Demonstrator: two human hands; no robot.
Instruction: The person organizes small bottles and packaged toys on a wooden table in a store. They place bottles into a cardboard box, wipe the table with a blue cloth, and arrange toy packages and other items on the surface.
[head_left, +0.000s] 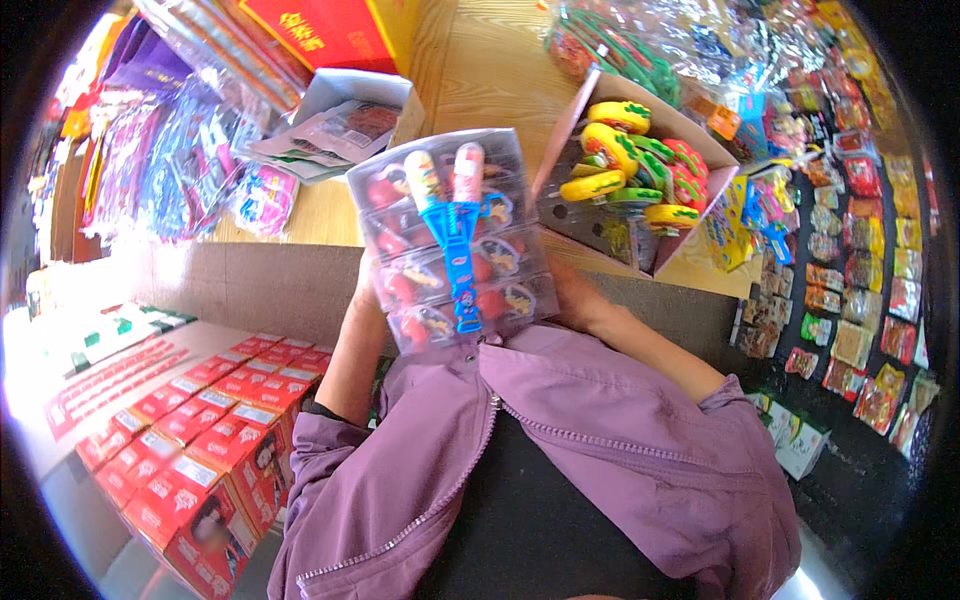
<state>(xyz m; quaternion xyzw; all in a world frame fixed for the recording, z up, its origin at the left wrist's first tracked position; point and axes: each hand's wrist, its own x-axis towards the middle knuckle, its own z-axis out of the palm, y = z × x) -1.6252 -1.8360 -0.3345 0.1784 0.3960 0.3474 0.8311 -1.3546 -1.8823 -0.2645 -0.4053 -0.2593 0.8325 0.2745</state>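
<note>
A clear plastic box (517, 225) with rows of red toys inside is held up against the front of a purple jacket. My left hand (367, 281) grips its left side, and my right hand (568, 289) its right side; most fingers are hidden behind the box. On top of the box lies a blue plastic toy (459, 259), forked at the far end, with a yellow capsule (424, 178) and a pink capsule (468, 172) in the fork.
On the wooden counter (487, 52), an open carton (551, 169) of yellow, green and red toys stands right of the box. To the left are a white carton (352, 90) of flat packets and bagged goods (180, 157). Red boxes (187, 442) stack lower left; packets (851, 285) line the right side.
</note>
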